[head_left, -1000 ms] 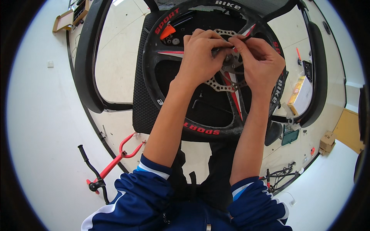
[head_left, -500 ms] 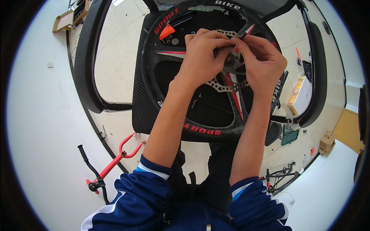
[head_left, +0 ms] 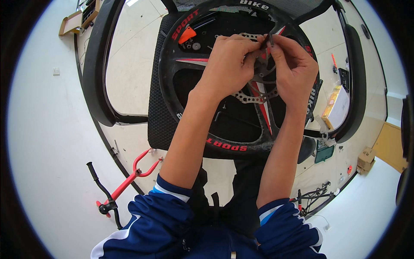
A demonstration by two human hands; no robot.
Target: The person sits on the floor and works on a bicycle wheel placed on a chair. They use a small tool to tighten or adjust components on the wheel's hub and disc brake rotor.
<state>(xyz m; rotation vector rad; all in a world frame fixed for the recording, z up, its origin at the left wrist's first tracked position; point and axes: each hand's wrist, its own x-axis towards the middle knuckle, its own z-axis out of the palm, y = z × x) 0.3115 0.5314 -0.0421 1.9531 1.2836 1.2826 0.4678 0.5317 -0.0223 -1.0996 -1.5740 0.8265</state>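
Note:
A black bicycle wheel (head_left: 168, 82) with red and white spokes lies flat on the black mesh chair seat (head_left: 156, 125). A silver brake disc (head_left: 250, 99) with holes sits at its middle, partly hidden by my hands. Over the upper side of the hub, my left hand (head_left: 230, 60) is closed, thumb and fingers pinched together. Facing it, my right hand (head_left: 294, 64) pinches a small dark metal piece (head_left: 271, 40); its exact kind does not show. The fingertips of both hands nearly meet there. Whatever the left fingers grip is mostly hidden.
An orange piece (head_left: 187, 34) and small washers (head_left: 196, 46) lie upper left within the wheel; a hex key (head_left: 233, 118) and a small bolt lie lower down. Chair armrests (head_left: 97, 64) flank the seat. A red fork with handlebar (head_left: 123, 185) is at lower left, boxes (head_left: 366, 159) at right.
My hands have shifted slightly, with the left fingers a little lower. The small dark metal piece now stands more upright between the fingertips. The wheel has turned very slightly or not at all.

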